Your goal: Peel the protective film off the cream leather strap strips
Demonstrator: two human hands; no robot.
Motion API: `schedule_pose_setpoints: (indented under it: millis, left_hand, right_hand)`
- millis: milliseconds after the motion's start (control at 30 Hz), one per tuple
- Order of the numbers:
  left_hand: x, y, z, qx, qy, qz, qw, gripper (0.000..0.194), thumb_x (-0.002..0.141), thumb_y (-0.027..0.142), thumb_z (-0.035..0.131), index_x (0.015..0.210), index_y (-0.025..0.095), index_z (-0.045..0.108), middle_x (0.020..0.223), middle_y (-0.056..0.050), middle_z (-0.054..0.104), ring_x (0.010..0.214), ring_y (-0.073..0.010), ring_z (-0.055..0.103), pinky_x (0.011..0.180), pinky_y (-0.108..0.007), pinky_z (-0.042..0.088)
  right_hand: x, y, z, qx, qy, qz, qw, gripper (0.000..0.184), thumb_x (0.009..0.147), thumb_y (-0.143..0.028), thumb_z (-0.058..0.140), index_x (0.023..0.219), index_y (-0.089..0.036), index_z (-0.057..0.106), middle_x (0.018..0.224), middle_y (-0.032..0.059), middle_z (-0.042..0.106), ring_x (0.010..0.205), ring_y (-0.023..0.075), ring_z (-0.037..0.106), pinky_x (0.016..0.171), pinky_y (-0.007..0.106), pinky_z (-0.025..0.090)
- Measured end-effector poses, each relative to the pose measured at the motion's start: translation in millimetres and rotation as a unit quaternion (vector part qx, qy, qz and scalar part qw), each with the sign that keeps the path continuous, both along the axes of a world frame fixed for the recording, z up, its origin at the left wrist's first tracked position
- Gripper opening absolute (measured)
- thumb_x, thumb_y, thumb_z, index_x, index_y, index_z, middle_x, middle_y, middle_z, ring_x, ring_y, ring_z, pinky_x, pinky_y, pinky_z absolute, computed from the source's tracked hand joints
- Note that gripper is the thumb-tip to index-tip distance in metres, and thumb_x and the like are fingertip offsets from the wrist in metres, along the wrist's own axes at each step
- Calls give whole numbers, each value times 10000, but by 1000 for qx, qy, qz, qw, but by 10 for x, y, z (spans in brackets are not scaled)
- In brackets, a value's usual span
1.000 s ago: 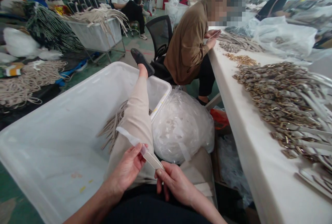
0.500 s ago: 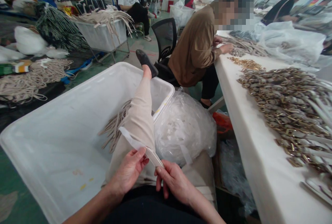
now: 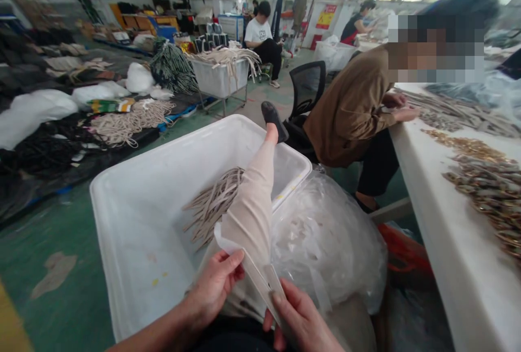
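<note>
My left hand [image 3: 214,287] pinches the clear film sleeve [image 3: 232,246] that peels off a beige strap [image 3: 266,287]. My right hand [image 3: 301,319] grips the lower end of that same strap, at the bottom edge of the view. Both hands are closed over my lap. My leg in beige trousers [image 3: 254,205] rests across the white plastic tub [image 3: 134,194], in which several beige straps [image 3: 214,205] lie. A clear plastic bag of white strips [image 3: 325,238] sits just right of my leg.
A long white table [image 3: 451,254] on the right carries a heap of metal-buckled straps [image 3: 488,189]. A person in a brown top [image 3: 350,113] sits at it on a black chair [image 3: 305,88]. Cord piles and another tub [image 3: 220,77] stand behind on the green floor.
The view has swung left and up, showing more floor and less table. My hands have stayed on the strap, the film end lifted further off it.
</note>
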State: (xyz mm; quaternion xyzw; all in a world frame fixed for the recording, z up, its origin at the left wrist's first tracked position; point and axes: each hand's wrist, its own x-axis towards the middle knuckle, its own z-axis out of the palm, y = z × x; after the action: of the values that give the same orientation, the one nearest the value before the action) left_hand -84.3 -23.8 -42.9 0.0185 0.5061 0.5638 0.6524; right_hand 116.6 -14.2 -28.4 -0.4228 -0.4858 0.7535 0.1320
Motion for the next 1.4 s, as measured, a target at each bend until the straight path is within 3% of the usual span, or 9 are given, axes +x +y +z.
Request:
schedule_pose_setpoints:
  millis: [200,400,567,767,967,1100,1200,1333,1400]
  left_hand:
    - [-7,-86,-17,-35,-16,16,999,517,426,432,990,728,122,707,638,3,651,588,-103,580,585,-214,489]
    - [95,-152,-18,20,-48,-90,995,482,548,439,950,782,77,735,729,-56,687,554,-88,546,543,-210,450]
    - [-10,-129,-14,-19,-40,22,999,468,477,396,984,725,126,693,656,9,639,594,-94,562,589,-207,471]
    - [132,-135,-38,33,-73,-80,994,465,535,457,949,706,108,692,589,6,607,535,-102,544,547,-219,426]
    - [-6,-36,18,10,-2,23,1000,485,481,430,974,712,113,689,641,24,604,562,-71,503,553,-188,422]
    - [132,-48,51,15,-35,-37,999,484,476,423,978,725,106,710,627,5,607,538,-81,505,542,-209,427]
    - [178,-40,65,39,-40,-73,996,455,519,432,961,724,106,719,619,-3,608,537,-97,516,561,-236,453]
    - [25,46,84,27,15,10,999,431,506,398,973,723,136,708,685,18,621,592,-90,535,577,-213,462]
    - [24,75,85,19,12,7,1000,449,484,400,980,724,135,708,688,19,621,590,-86,532,584,-212,464]
  right_hand:
    - [148,2,-18,69,-78,38,994,628,831,-800,479,841,-176,542,595,-12,594,471,71,461,449,180,339]
    - [-189,166,190,101,-80,41,991,483,905,-656,476,944,-180,550,722,-1,649,398,60,499,369,163,329]
    - [-13,221,334,116,-89,90,985,551,937,-600,465,1298,-188,527,749,3,670,444,70,490,409,161,392]
    - [-219,267,309,183,-121,70,973,527,957,-539,446,1359,-211,539,772,13,675,413,66,482,394,168,368]
    - [13,292,340,164,-87,84,979,701,929,-690,411,1419,-195,485,744,32,685,395,74,424,361,183,346]
    - [-39,265,235,187,-108,52,975,720,910,-729,405,1381,-200,535,750,32,675,381,74,427,350,190,334]
    - [-139,270,190,188,-103,38,976,730,908,-730,409,1401,-204,526,795,38,688,411,89,470,386,208,368]
    - [25,302,231,209,-83,68,972,734,935,-717,373,1434,-196,508,761,56,726,599,162,622,605,267,492]
    - [89,316,240,212,-94,67,970,770,923,-742,360,1430,-183,515,754,75,737,660,193,662,647,290,505]
